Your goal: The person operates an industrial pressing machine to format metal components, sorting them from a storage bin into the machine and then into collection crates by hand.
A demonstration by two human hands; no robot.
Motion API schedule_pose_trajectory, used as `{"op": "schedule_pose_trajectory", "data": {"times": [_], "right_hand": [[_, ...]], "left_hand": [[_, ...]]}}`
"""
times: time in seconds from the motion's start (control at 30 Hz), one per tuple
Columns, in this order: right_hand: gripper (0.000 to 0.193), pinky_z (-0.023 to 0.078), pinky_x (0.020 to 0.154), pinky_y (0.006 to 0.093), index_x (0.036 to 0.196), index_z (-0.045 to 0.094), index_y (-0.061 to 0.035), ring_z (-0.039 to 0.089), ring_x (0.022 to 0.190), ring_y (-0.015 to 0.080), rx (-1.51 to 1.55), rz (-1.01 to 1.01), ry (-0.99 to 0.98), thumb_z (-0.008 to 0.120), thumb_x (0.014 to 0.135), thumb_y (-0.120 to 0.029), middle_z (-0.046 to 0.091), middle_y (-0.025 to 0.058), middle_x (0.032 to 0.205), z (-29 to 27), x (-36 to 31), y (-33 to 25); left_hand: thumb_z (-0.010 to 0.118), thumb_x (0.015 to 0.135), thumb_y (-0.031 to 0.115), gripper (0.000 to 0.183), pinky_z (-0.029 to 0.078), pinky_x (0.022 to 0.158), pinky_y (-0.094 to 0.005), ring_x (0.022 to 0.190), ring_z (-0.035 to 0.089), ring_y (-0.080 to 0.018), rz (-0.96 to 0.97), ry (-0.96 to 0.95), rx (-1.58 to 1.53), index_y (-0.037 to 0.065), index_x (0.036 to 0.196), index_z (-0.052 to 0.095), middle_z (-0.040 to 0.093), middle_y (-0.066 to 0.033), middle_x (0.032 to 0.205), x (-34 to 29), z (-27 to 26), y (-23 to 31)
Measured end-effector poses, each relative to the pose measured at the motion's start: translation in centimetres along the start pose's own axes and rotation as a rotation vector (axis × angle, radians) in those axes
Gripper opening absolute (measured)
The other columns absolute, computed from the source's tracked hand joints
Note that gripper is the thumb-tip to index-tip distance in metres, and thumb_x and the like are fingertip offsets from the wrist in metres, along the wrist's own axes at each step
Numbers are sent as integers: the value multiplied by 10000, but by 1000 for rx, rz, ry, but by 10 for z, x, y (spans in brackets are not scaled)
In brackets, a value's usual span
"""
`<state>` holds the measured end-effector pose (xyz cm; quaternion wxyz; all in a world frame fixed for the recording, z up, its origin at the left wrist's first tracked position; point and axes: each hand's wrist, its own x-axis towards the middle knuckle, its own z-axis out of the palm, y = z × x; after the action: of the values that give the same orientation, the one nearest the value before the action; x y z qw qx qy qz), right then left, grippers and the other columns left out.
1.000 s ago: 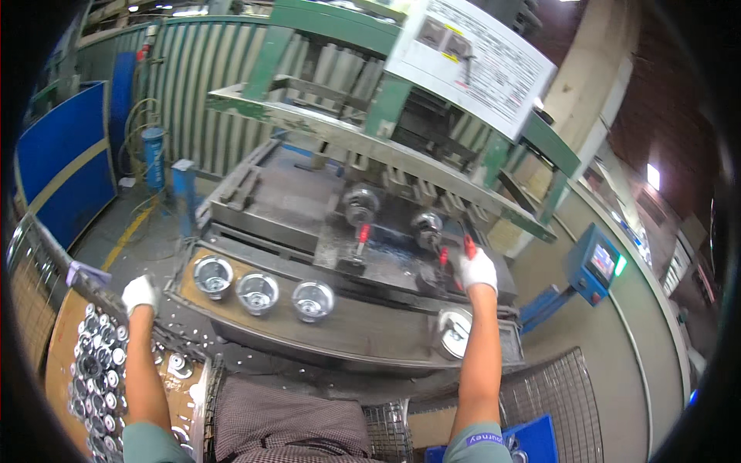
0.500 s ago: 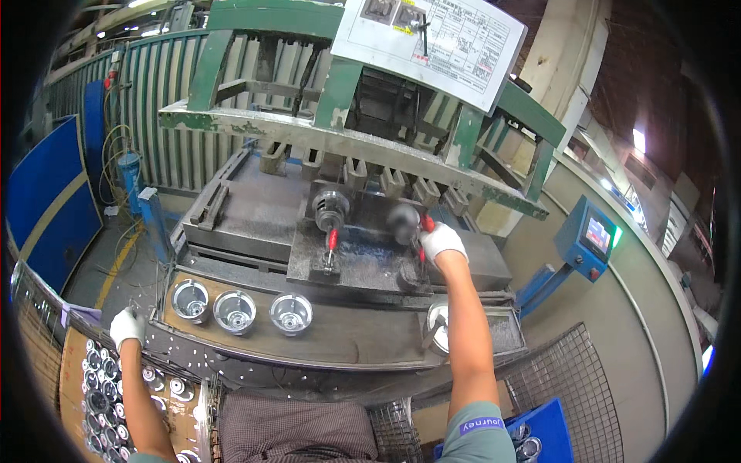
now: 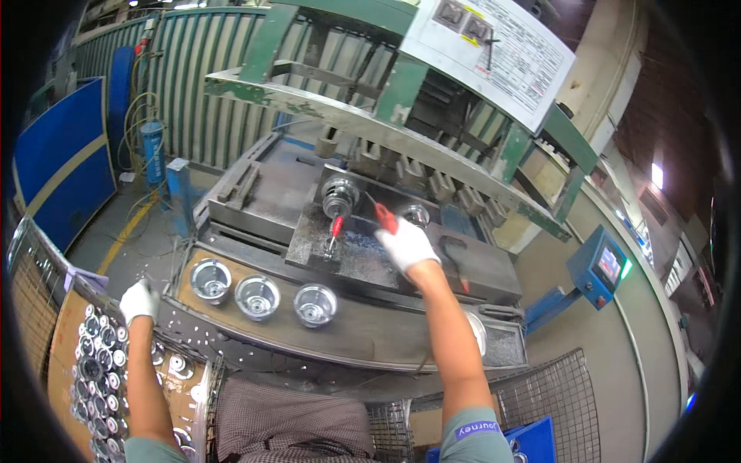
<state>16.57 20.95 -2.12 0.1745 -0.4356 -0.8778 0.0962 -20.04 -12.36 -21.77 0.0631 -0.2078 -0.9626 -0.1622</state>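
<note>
My right hand [image 3: 407, 244], in a white glove, is closed around a red-handled tool [image 3: 385, 218] with a thin metal tip pointing up and left. It is in front of the right round metal fixture [image 3: 417, 215], which the hand partly hides. The left fixture [image 3: 340, 197] has a red-handled clamp [image 3: 336, 228] before it. My gloved left hand [image 3: 140, 302] hovers over the left end of the bench, fingers drawn together near a small dark thing I cannot make out. Below it lie several round metal parts [image 3: 100, 363] on cardboard.
Three shiny metal cups [image 3: 315, 305] stand along the front ledge [image 3: 370, 344]. A dark curved piece with a red tip [image 3: 461, 266] lies right of the fixtures. A green frame [image 3: 401, 96] spans above. A control screen [image 3: 600, 266] stands right; a blue bin [image 3: 538, 442] is below.
My right hand has moved left from the right fixture's side, the red handle now in front of it. My left hand has risen slightly. The whole view has shifted and tilted.
</note>
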Motion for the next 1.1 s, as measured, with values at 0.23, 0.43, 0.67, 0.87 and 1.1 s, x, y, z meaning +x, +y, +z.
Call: {"op": "schedule_pose_trajectory", "data": {"times": [0.23, 0.43, 0.67, 0.87, 1.1], "right_hand": [[415, 452, 959, 459, 1019, 653, 27, 569, 1112, 435, -12, 31, -63, 510, 836, -317, 610, 310, 1114, 43, 96, -60], [483, 463, 902, 458, 1111, 604, 17, 589, 1057, 437, 135, -11, -14, 550, 853, -387, 626, 290, 1093, 16, 27, -73], [458, 479, 882, 318, 1284, 523, 24, 615, 933, 218, 461, 182, 963, 645, 873, -138, 631, 131, 1143, -25, -204, 128], [444, 492, 878, 411, 1091, 624, 44, 635, 883, 289, 36, 984, 797, 720, 808, -285, 651, 182, 1058, -9, -285, 272], [421, 424, 1011, 407, 1226, 575, 19, 564, 1118, 292, 691, 181, 1132, 644, 844, -145, 582, 181, 1250, 38, -217, 167]], "left_hand": [[579, 827, 294, 233, 514, 790, -460, 881, 660, -373, -36, 34, -91, 112, 907, 701, 689, -183, 921, -2, -13, 0], [592, 821, 298, 278, 512, 815, -455, 904, 658, -369, -42, -31, -85, 132, 1029, 673, 688, -177, 981, 2, -4, -8], [654, 842, 266, 429, 442, 970, -407, 1121, 568, -335, 94, 406, -525, 51, 1206, 579, 607, -194, 1176, 8, -28, 9], [715, 779, 307, 470, 478, 869, -426, 1026, 592, -357, 746, 344, -716, 51, 1155, 598, 615, -207, 1092, -45, -59, 223], [579, 852, 441, 388, 494, 821, -457, 919, 647, -375, 491, -48, -513, 72, 961, 629, 680, -191, 933, -18, -57, 337]]}}
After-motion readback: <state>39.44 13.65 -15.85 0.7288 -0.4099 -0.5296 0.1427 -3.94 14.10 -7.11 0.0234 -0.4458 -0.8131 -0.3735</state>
